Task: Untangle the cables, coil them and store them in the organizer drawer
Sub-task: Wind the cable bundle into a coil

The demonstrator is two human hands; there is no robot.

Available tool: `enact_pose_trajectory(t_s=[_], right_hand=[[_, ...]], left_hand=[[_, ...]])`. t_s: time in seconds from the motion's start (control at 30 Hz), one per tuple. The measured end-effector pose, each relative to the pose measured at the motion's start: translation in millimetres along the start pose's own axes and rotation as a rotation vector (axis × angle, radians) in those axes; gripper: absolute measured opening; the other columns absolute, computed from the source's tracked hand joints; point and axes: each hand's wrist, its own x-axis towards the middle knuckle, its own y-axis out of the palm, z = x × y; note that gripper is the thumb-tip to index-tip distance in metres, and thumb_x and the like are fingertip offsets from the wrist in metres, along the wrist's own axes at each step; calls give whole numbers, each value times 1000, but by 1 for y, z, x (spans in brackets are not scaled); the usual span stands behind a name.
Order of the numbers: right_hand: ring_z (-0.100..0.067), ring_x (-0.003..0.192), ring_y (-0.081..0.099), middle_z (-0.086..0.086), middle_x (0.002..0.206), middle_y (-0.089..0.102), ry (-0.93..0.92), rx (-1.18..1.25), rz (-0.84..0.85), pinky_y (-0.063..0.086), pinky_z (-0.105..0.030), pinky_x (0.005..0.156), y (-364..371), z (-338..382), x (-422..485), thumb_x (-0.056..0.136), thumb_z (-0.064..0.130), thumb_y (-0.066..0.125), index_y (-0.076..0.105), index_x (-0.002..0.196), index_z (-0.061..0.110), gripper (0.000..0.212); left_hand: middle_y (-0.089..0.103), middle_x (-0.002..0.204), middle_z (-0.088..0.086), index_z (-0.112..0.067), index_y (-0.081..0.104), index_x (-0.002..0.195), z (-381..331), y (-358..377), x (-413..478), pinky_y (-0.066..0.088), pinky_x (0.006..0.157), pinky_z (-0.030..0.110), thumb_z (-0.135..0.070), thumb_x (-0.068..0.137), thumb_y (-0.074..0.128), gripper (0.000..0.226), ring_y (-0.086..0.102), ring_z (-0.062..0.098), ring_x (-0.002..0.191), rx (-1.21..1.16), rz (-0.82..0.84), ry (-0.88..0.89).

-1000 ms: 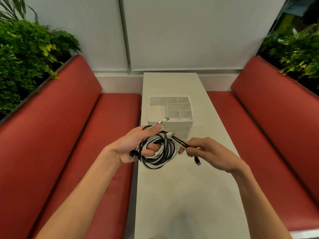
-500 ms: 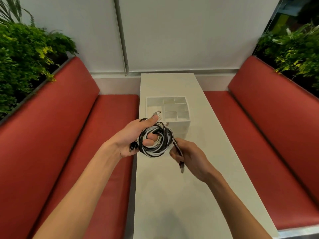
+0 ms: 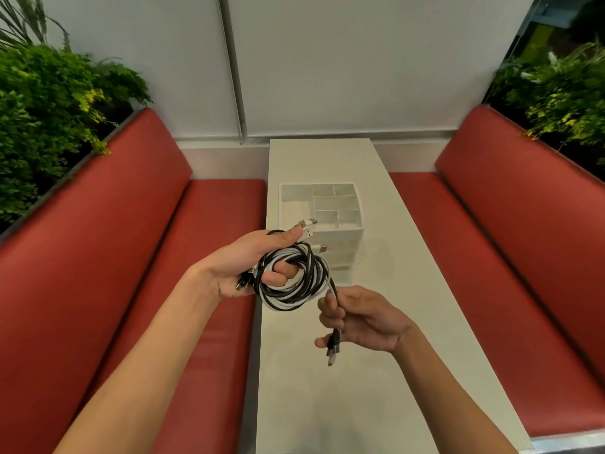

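Left hand (image 3: 242, 267) grips cable bundle (image 3: 291, 283); right hand (image 3: 360, 319) pinches loose ends (image 3: 334, 342).

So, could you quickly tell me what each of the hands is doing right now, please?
Left hand: closed, holding the cable bundle.
Right hand: closed, pinching a loose cable end.

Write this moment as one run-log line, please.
left hand: holds cable bundle | right hand: pinches loose cable ends | organizer: on table, no cable seen inside
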Motion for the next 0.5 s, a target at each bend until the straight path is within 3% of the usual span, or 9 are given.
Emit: enact_pose_trajectory(t_s=[0.07, 0.17, 0.27, 0.33, 0.5], right_hand=[[-25, 89, 58, -14, 94, 55, -1, -192, -63, 50, -63, 109, 0, 4, -2, 108, 20, 63, 73, 109, 2, 21], [-27, 91, 65, -25, 104, 72, -50, -684, -239, 55, -46, 91, 4, 21, -4, 106, 21, 70, 86, 104, 17, 16], [-15, 90, 73, -3, 101, 81, -64, -1028, -336, 60, -39, 89, 5, 37, -4, 103, 24, 77, 88, 107, 24, 12], [-11, 92, 77, 9, 99, 84, -47, -1218, -375, 61, -40, 90, 4, 41, -1, 100, 29, 80, 89, 108, 27, 11], [-7, 76, 72, 12, 87, 81, -126, -1435, -394, 58, -35, 72, 9, 33, 16, 98, 22, 81, 85, 100, 18, 6]], left_hand=[[41, 69, 3, -7, 46, 128, 0, -1, -1, 34, 43, 14, -40, 111, 58, 40, 44, 7, 47, 24, 25, -21], [42, 70, 4, -1, 61, 129, 2, -3, -2, 31, 45, 16, -40, 111, 58, 43, 42, 9, 48, 139, -4, -36], [42, 72, 5, -8, 75, 113, 3, -3, -1, 30, 45, 17, -43, 108, 63, 37, 39, 11, 49, 214, -44, -46], [43, 71, 5, -9, 72, 107, 2, -2, -1, 30, 45, 17, -44, 107, 64, 36, 39, 12, 48, 259, -56, -57], [46, 71, 8, -8, 60, 111, 0, 2, 1, 33, 47, 19, -47, 106, 66, 41, 41, 14, 49, 409, -43, -81]])
